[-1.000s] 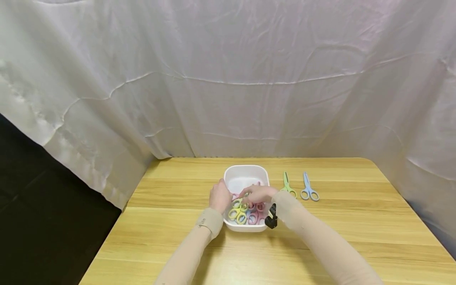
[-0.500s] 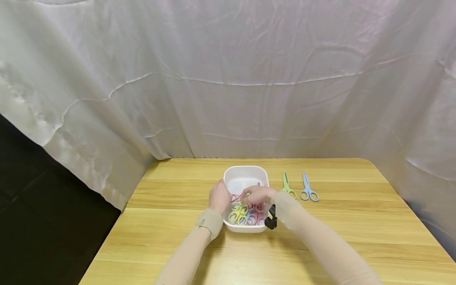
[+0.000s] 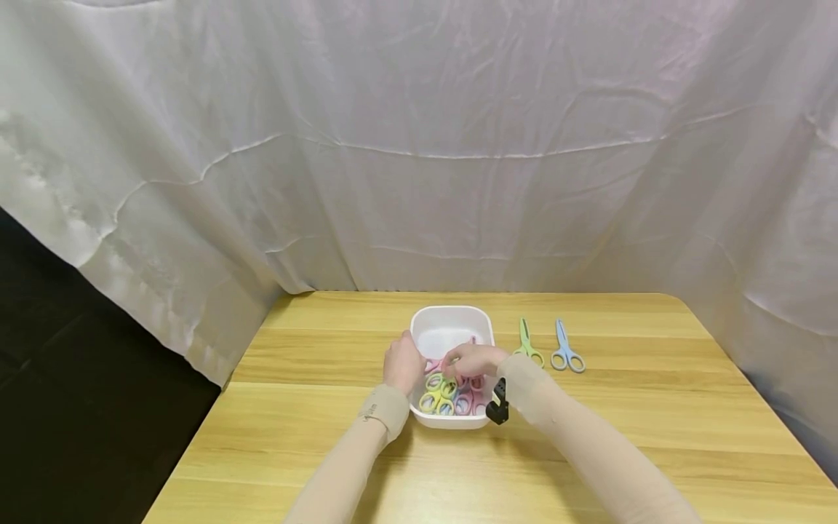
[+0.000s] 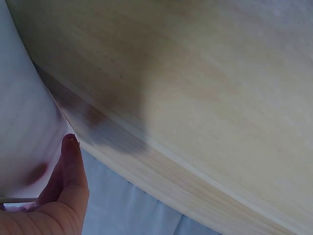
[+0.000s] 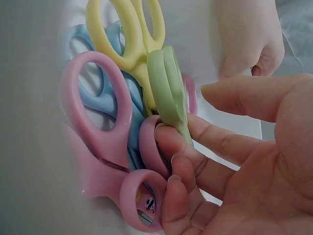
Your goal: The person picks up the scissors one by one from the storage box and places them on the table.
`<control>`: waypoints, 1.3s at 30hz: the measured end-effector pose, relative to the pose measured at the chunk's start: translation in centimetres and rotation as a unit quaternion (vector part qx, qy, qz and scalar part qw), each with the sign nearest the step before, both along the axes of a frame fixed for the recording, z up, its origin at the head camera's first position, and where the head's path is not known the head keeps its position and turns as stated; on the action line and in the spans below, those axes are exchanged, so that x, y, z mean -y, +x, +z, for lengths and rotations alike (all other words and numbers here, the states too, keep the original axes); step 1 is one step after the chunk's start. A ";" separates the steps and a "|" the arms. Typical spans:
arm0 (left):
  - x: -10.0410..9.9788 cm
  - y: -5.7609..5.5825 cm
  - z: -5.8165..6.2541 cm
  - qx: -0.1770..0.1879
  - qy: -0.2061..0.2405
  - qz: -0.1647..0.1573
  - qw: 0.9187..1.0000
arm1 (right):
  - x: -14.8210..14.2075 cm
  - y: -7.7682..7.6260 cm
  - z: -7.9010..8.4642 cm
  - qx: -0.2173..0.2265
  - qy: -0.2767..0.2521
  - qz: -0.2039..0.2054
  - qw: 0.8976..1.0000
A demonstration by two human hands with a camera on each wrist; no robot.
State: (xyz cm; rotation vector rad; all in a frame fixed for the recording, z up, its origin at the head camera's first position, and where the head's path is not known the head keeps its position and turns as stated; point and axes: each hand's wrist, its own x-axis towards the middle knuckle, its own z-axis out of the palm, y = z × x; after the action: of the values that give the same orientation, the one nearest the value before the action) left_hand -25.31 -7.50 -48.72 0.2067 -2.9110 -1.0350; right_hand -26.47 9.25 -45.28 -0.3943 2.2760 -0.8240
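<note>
A white plastic box holds several small scissors with pastel handles. My left hand grips its left wall, with the thumb along the wall in the left wrist view. My right hand reaches inside, over the heap. In the right wrist view, its bent fingers touch the pink scissors and the green scissors, while the thumb stands apart. Yellow scissors and blue scissors lie against them, handles up front. The blades are mostly hidden.
On the wooden table, right of the box, lie a second green pair of scissors and a second blue pair. A pale curtain hangs behind the table; black cloth is at the left.
My right hand has shifted very slightly toward me and right inside the box, and the yellow and green handles have moved a little. My left hand keeps its place on the box.
</note>
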 end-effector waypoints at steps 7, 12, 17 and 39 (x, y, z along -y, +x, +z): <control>0.0 0.0 0.0 -0.002 -0.002 -0.003 1.000 | 0.1 0.1 -0.2 -0.018 -0.005 -0.015 1.000; 0.0 -0.1 -0.1 -0.007 -0.004 -0.005 1.000 | 0.2 0.3 -0.1 -0.046 -0.007 -0.027 0.999; 0.1 -0.1 -0.1 -0.012 -0.009 -0.004 1.000 | 0.5 0.5 -0.1 -0.060 -0.010 -0.040 0.997; 0.0 0.0 0.1 -0.007 0.000 -0.002 1.000 | 1.0 1.1 -0.9 -0.123 -0.004 -0.076 0.989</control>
State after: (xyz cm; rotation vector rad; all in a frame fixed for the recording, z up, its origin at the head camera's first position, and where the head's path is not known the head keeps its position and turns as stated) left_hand -25.29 -7.49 -48.60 0.1943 -2.8998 -1.0334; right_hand -25.39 8.21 -46.16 -0.3467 2.5582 -0.9039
